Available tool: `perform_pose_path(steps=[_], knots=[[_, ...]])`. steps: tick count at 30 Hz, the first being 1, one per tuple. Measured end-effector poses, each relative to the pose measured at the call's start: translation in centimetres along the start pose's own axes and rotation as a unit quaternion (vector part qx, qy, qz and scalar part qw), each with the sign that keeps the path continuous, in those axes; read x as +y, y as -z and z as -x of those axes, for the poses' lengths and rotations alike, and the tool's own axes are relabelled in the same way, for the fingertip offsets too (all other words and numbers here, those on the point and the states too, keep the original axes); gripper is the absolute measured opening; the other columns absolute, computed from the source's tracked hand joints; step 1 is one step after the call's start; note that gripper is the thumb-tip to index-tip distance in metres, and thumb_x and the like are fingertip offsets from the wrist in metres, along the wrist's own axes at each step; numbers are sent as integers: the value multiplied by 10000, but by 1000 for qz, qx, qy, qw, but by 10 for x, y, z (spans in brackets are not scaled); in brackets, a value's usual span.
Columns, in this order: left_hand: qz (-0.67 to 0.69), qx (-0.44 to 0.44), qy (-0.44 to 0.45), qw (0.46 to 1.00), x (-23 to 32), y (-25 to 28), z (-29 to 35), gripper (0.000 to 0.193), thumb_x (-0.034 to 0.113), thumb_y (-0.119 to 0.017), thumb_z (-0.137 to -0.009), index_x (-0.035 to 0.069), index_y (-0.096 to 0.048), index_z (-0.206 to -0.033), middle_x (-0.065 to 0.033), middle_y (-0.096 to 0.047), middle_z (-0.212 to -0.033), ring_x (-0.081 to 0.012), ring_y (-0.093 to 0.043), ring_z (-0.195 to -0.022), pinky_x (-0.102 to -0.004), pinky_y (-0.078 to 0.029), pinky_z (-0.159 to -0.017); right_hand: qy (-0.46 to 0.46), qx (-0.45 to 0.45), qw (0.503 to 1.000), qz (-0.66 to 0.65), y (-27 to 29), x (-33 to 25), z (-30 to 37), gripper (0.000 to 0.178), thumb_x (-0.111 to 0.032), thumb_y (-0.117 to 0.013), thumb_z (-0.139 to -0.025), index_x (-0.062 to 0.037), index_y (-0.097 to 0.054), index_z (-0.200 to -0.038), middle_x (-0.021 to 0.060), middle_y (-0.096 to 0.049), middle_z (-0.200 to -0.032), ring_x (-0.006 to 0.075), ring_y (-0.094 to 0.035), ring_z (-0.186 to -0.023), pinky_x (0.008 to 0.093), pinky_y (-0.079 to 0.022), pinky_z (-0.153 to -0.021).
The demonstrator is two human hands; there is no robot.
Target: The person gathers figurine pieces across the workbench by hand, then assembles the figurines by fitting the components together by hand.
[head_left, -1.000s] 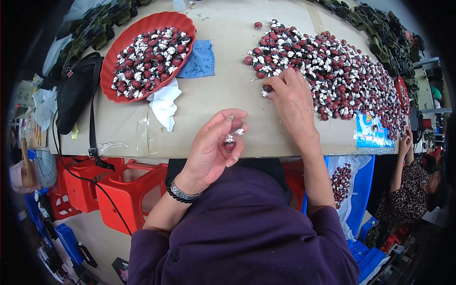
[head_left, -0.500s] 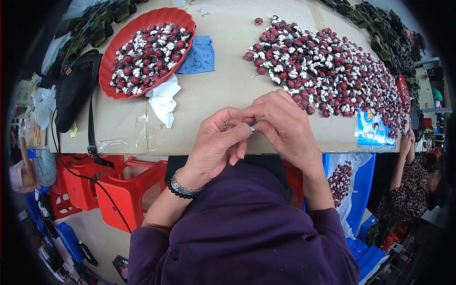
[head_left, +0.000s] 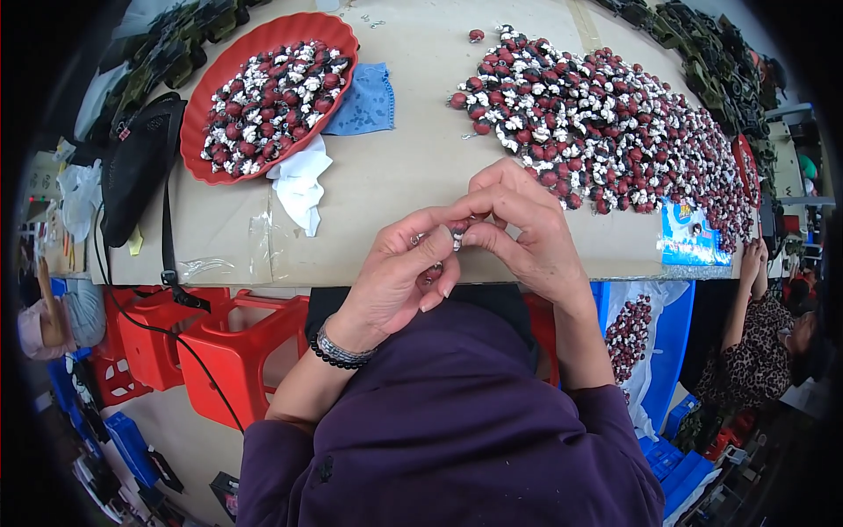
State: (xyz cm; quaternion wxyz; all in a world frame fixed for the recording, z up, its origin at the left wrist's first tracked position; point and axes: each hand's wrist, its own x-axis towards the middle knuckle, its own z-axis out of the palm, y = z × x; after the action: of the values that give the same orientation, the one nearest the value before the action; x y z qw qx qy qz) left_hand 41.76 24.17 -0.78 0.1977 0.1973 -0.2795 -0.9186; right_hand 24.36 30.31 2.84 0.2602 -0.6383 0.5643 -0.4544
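Note:
My left hand (head_left: 392,270) and my right hand (head_left: 532,239) meet above the table's front edge. Between their fingertips they pinch a small red, black and white charm (head_left: 457,228), partly covered by fingers. Another red charm (head_left: 432,274) shows under the curled fingers of the left hand. To the right spreads a large heap of matching charms (head_left: 606,132), red and dark with white parts. More charms (head_left: 272,105) fill a red scalloped dish (head_left: 195,151) at the left.
Beside the dish lie a blue cloth (head_left: 367,101) and a crumpled white tissue (head_left: 300,195). A black bag (head_left: 140,171) rests farther left. A printed blue packet (head_left: 689,237) sits by the heap. Red stools (head_left: 224,369) stand below the table; another person (head_left: 760,342) works at right.
The fingers of both hands have shifted around the charm, turning it so its red side shows. The charm under the left fingers is now more visible.

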Motion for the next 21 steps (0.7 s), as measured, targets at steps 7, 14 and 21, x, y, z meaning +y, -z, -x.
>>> perform_pose_path(steps=[7, 14, 21], knots=[[-28, 0, -5, 1000, -1, 3, 1, 368, 235, -567, -984, 20, -548, -1282, -31, -584, -918, -81, -528, -570, -173, -349, -393, 29, -4, 999, 31, -4, 2, 0, 246, 2, -692, -744, -59, -674, -981, 80, -541, -906, 217, -581, -799, 317, -473, -690], [64, -23, -1, 998, -2, 3, -2, 317, 265, -523, -1002, 19, -554, -1199, -52, -625, -894, -93, -530, -545, -189, -343, -376, -7, 61, 998, -2, 11, 2, 8, 256, 8, -680, -750, -43, -675, -1000, 88, -593, -933, 207, -594, -823, 310, -491, -689], [194, -97, 14, 976, -7, 18, -5, 316, 247, -390, -999, -2, -532, -1132, -126, -665, -904, -186, -548, -509, -253, -395, -379, -96, 178, 955, 215, 54, 23, 28, 202, 50, -685, -771, -3, -674, -966, 73, -633, -931, 132, -623, -729, 251, -499, -634]])
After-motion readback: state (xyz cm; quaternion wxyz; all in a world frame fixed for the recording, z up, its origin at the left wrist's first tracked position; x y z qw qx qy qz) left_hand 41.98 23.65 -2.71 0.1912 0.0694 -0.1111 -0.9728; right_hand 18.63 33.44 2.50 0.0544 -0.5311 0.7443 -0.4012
